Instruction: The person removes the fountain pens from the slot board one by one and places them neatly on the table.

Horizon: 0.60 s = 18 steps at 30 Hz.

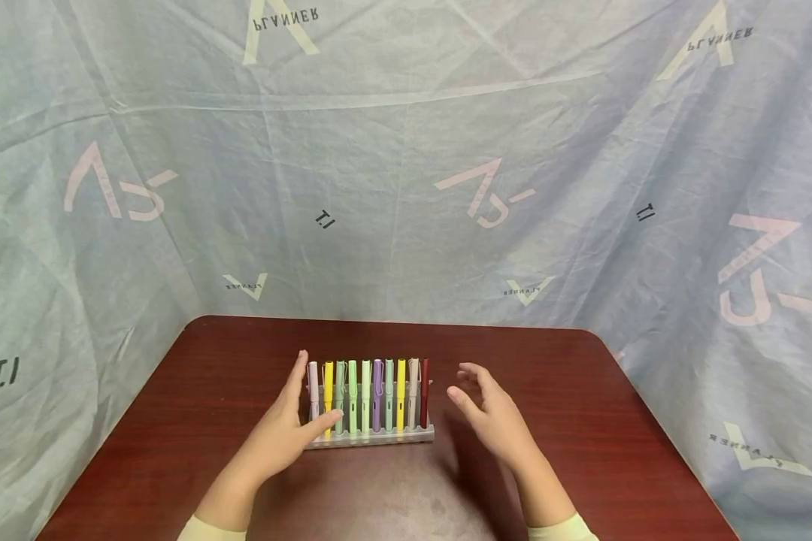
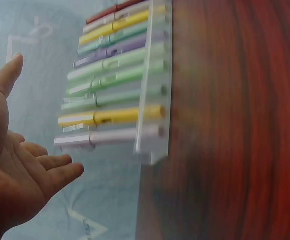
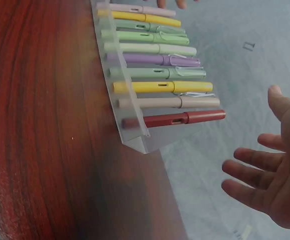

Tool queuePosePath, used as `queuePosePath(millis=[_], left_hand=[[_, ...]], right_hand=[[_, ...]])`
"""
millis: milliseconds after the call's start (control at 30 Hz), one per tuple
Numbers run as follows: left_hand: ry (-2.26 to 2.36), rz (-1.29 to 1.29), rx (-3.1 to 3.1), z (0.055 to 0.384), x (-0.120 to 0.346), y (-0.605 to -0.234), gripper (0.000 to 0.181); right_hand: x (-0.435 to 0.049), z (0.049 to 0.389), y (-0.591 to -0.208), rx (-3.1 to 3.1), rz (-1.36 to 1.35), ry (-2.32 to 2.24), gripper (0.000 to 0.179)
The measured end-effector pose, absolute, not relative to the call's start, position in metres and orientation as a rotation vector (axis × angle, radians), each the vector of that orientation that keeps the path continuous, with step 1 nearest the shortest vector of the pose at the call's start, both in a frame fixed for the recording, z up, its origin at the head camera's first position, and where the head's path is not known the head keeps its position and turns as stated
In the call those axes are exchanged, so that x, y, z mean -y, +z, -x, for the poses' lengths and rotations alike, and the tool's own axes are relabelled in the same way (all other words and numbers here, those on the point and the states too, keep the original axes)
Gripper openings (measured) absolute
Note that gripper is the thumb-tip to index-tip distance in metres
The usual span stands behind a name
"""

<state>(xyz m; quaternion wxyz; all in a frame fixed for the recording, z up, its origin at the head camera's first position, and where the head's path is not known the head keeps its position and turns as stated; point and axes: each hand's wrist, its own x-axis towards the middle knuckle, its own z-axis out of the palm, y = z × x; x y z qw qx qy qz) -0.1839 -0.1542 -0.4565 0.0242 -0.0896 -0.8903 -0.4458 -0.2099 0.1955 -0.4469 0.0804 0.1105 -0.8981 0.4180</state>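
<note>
A clear plastic pen stand [image 1: 406, 436] holds several capped pens upright in one row. At its right end is a dark red pen [image 3: 204, 116], with a greyish-beige pen [image 3: 199, 102] and a yellow pen [image 3: 194, 86] beside it. A purple pen [image 1: 377, 398] stands near the middle among green ones. The left end has a pale pink-lilac pen [image 2: 120, 136]. My left hand [image 1: 280, 436] is at that end, fingers extended and thumb spread in front of the pens. Some way off the right end, my right hand [image 1: 501, 424] holds nothing, its fingers loosely bent.
The stand rests on a dark reddish-brown wooden table [image 1: 548, 376] with rounded far corners. Pale grey-blue cloth [image 1: 392, 165] with printed letters hangs behind the table and along both sides.
</note>
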Motion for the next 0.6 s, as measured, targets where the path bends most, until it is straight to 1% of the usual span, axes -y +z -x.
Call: queuePosePath(millis=[100,200,433,600], left_hand=[[-1.489,0.231,2.735,0.185,0.165,-0.458,0.106],[-1.574,0.226,2.708,0.188,0.173,-0.462,0.102],[-1.556,0.085,2.757,0.192,0.184,-0.47,0.059],[-1.538,0.075,2.818,0.192,0.189,-0.479,0.047]], right_hand=[[-0.198,0.217,-0.451,2.659,-0.306,1.388,0.049],[-0.199,0.222,-0.455,2.622,-0.276,1.51,0.046],[-0.194,0.231,-0.468,2.508,-0.248,1.872,0.04],[-0.188,0.236,-0.478,2.486,-0.235,1.989,0.039]])
